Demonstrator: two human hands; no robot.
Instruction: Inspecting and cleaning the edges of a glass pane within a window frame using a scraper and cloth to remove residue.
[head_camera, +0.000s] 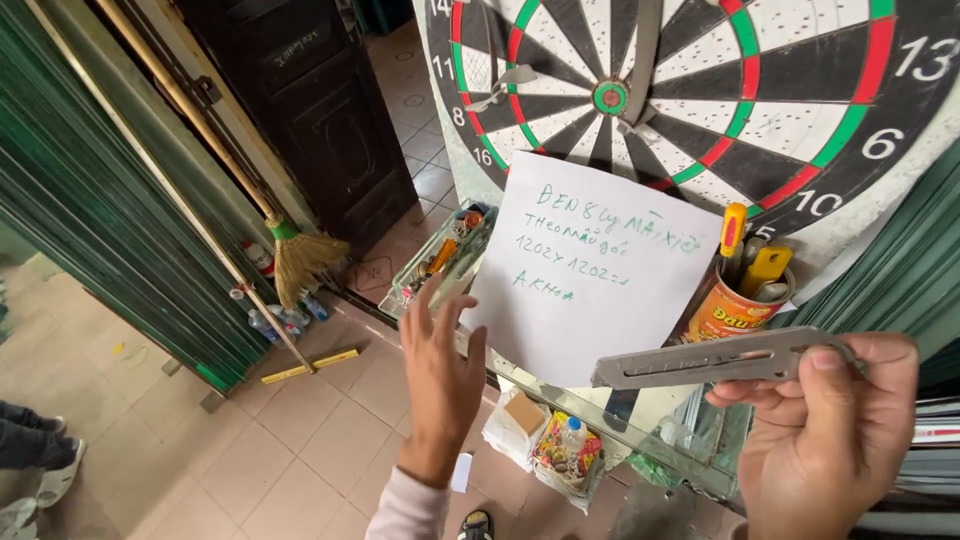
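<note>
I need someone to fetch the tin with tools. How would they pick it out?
Find the big dartboard. Under its lower right edge, beside the white paper sheet, stands an orange tin. It alone holds upright yellow-handled tools.

Right hand (825, 440) pinching a grey metal utility knife (720, 362) held flat, left hand (440, 375) open, touching a white handwritten sheet (590, 270) propped below the dartboard (700, 90).

My left hand (440, 375) is raised with its back to me, fingers spread and open (pale sleeve at the wrist). My right hand (825, 425) is closed, thumb pressed on top.
</note>
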